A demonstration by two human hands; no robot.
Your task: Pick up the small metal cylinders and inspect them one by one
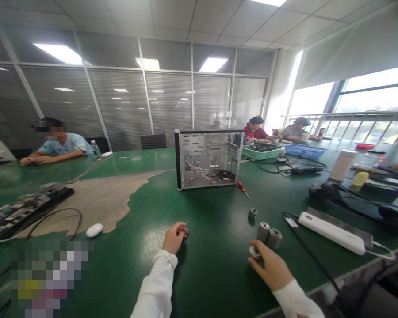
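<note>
My right hand (272, 267) is closed around a small grey metal cylinder (254, 252), low over the green table, with thumb and fingers on either side of it. Just beyond it stand two upright metal cylinders (274, 239) close together, and a smaller cylinder (252, 213) sits farther off. My left hand (174, 238) is near the table's middle, its fingers curled inward. Something dark shows by those fingertips, too small to name. Ahead is an open computer case (209, 160) with cables inside. An orange-handled screwdriver (241, 187) lies at its right corner.
A white power strip (331, 232) and black cables lie at the right. Green (262, 153) and blue (303, 152) baskets stand farther back. Electronic parts (36, 205) and a white mouse (94, 230) are on the left. Several people sit around the table.
</note>
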